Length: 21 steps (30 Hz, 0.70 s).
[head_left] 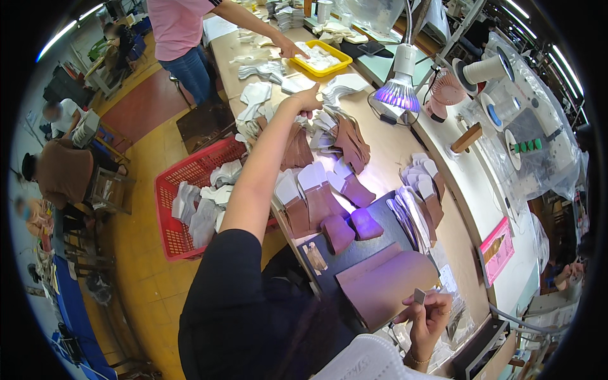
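Observation:
My left arm stretches far across the table, and my left hand point(303, 101) hovers over stacked white cut pieces point(342, 85), one finger extended and others partly bent; nothing shows in its grasp. Close to me, my right hand point(429, 320) pinches a small flat grey piece point(419, 296) between thumb and fingers. Beside it, a folded brown sheet point(387, 282) lies on a dark mat point(316, 266). Two small brown pieces point(339, 234) rest at the mat's far edge. Brown-and-white cut pieces point(310, 196) lie in bundles beyond, under purplish light.
A red basket point(166, 209) of white pieces stands at the table's left. Another person's hand point(290, 47) reaches to a yellow tray point(347, 60) at the far end. A lit lamp point(399, 95) hangs over the right side, near thread spools point(484, 69) and a pink card point(497, 250).

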Motion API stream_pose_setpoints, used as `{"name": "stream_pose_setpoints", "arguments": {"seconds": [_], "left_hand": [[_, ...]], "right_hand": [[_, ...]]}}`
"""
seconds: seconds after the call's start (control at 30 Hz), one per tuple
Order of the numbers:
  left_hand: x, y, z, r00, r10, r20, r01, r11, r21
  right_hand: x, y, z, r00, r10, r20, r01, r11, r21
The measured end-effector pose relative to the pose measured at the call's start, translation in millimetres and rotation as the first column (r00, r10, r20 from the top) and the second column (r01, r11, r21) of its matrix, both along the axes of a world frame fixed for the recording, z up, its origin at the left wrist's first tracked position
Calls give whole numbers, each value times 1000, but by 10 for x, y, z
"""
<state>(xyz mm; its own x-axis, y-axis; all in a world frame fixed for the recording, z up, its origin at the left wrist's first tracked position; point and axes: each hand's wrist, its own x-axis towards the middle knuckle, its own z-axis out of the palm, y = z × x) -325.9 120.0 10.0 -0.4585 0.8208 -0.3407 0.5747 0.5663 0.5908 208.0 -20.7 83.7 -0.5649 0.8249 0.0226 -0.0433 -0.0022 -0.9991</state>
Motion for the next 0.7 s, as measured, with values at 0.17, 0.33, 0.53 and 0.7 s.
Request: {"name": "stream_pose_setpoints", "arguments": {"seconds": [0.17,0.33,0.53,0.7], "left_hand": [[258,-451,127,995,-96,8,95,995,36],[773,-890,525,982,-179,56,172,978,122],[1953,-1452,1153,782,-624,-10,389,475,790],[2990,-1382,1206,245,-964,-107,530,40,847]], "right_hand": [[-244,139,81,987,157,42,-160,982,104],[-613,407,116,988,149,-46,-139,976,164],[-1127,984,-34,923,-93,-373,63,994,-92],[-1339,1218,-445,930,-151,-335,129,988,-86]]}}
